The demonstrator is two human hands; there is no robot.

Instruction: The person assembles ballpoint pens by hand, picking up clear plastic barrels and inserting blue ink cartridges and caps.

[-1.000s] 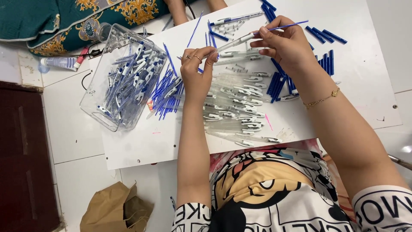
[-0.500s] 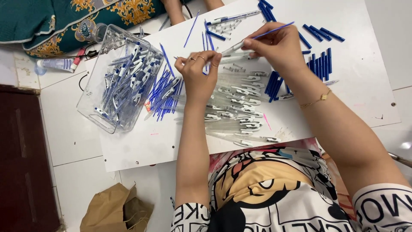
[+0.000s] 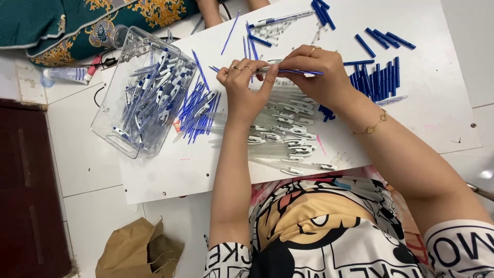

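Holding one clear pen barrel point(image 3: 272, 69) between them, the left hand point(image 3: 246, 85) and right hand point(image 3: 316, 69) meet over the middle of a white board point(image 3: 437, 103); the left fingers pinch the barrel's end while the right fingers grip a thin blue refill point(image 3: 303, 72) at its other end. Beneath the hands lies a heap of clear pen barrels point(image 3: 288, 139). Left of it sits a clear plastic box point(image 3: 141, 92) full of finished pens, with loose blue refills point(image 3: 198, 110) just beside it. Blue caps point(image 3: 381, 77) lie to the right, with bare board beyond them toward its right edge. A crumpled brown paper bag point(image 3: 136, 252) sits on the tiled floor below the board's near edge.
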